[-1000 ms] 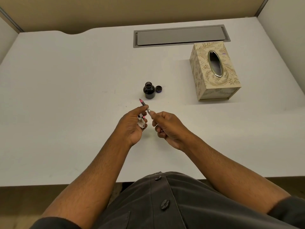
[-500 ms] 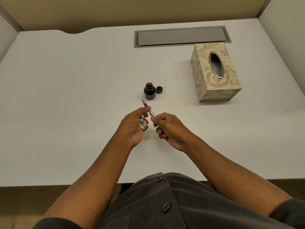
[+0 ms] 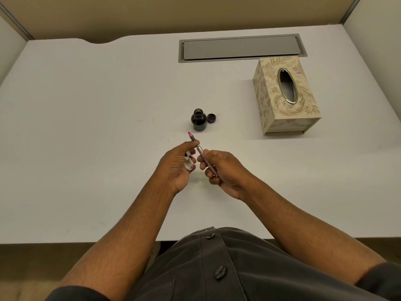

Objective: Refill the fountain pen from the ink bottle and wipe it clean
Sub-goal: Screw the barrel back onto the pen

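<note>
The fountain pen (image 3: 198,148) is thin, with a pink, see-through body, and it lies slanted above the table with its fine tip pointing to 11 o'clock. The ink bottle (image 3: 198,120) is small, dark and round; it stands upright and open, at 12 o'clock from the pen tip and near it. Its dark cap (image 3: 211,118) lies just beside it at 3 o'clock, the open side up.

- Bright, even overhead light fills the scene with no harsh glare on the matte white desk top (image 3: 86,127).
- The patterned beige cardboard tissue box (image 3: 284,98) casts a soft shadow to its left.
- Wide-angle distortion bows the desk edges.
- The focus is slightly soft throughout.
</note>
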`<state>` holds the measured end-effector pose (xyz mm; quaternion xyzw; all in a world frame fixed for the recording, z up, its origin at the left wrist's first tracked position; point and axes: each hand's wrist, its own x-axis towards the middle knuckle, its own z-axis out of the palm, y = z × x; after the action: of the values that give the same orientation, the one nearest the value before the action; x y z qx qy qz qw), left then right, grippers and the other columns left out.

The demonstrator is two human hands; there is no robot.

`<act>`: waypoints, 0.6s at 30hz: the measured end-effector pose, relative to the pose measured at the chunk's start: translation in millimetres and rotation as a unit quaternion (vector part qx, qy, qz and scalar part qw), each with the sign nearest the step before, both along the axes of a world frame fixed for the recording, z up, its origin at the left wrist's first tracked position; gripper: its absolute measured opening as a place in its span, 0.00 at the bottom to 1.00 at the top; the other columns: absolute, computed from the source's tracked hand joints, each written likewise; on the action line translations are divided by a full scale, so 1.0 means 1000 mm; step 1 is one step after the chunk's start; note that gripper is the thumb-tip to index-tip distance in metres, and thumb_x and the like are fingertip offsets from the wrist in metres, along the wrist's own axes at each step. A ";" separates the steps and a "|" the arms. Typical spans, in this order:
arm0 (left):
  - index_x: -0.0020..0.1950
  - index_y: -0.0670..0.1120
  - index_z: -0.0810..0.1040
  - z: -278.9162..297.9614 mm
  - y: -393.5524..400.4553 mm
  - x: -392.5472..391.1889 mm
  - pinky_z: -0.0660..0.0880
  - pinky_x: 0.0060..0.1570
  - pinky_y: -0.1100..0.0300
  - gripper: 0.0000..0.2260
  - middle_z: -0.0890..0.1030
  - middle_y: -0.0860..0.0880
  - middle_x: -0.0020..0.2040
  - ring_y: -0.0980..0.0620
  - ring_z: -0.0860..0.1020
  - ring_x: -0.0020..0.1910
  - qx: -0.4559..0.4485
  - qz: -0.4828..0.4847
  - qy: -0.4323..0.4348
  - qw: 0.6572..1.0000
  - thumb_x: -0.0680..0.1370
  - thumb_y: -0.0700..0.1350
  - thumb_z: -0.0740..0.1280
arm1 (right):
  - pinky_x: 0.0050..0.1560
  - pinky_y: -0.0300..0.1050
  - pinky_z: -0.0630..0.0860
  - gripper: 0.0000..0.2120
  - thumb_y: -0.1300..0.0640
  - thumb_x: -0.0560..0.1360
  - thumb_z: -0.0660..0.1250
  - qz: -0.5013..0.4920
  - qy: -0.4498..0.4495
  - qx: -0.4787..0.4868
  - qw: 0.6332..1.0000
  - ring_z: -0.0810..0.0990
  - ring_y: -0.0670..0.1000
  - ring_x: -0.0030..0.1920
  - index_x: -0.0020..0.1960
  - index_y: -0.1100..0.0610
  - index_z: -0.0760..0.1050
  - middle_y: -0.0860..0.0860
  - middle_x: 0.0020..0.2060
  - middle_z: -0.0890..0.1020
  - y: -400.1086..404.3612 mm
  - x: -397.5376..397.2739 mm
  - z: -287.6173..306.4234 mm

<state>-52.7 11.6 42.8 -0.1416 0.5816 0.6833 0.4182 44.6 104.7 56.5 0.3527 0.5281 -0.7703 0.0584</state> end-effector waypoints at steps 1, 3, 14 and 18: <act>0.47 0.42 0.79 -0.001 0.000 0.000 0.66 0.35 0.59 0.07 0.72 0.49 0.36 0.53 0.68 0.31 0.002 -0.001 -0.001 1.000 0.72 0.42 0.72 | 0.26 0.36 0.64 0.16 0.52 0.82 0.58 -0.003 0.001 -0.010 1.000 0.69 0.46 0.29 0.46 0.58 0.80 0.51 0.35 0.77 0.000 0.000 0.000; 0.49 0.42 0.78 -0.001 -0.001 -0.001 0.66 0.35 0.60 0.09 0.72 0.49 0.37 0.54 0.69 0.31 0.003 -0.003 0.000 1.000 0.72 0.43 0.72 | 0.26 0.36 0.64 0.17 0.49 0.82 0.58 -0.010 0.006 -0.027 1.000 0.69 0.45 0.29 0.47 0.58 0.81 0.51 0.34 0.77 0.000 0.000 0.001; 0.52 0.42 0.79 -0.002 0.001 -0.001 0.65 0.36 0.59 0.11 0.72 0.49 0.37 0.54 0.69 0.30 0.003 -0.003 0.005 1.000 0.71 0.43 0.72 | 0.26 0.36 0.66 0.17 0.52 0.83 0.57 -0.006 0.013 -0.035 0.999 0.71 0.46 0.29 0.47 0.60 0.81 0.53 0.34 0.78 0.002 0.002 0.001; 0.48 0.41 0.80 -0.001 0.000 -0.001 0.66 0.35 0.60 0.07 0.73 0.49 0.35 0.54 0.69 0.31 0.004 0.002 0.007 1.000 0.72 0.41 0.71 | 0.26 0.36 0.66 0.12 0.50 0.80 0.64 -0.002 0.017 -0.017 1.000 0.70 0.46 0.29 0.48 0.59 0.76 0.53 0.35 0.77 0.001 0.002 0.000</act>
<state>-53.7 11.2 41.9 -0.1362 0.5812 0.6877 0.4131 46.1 105.5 57.0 0.3392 0.5155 -0.7850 0.0541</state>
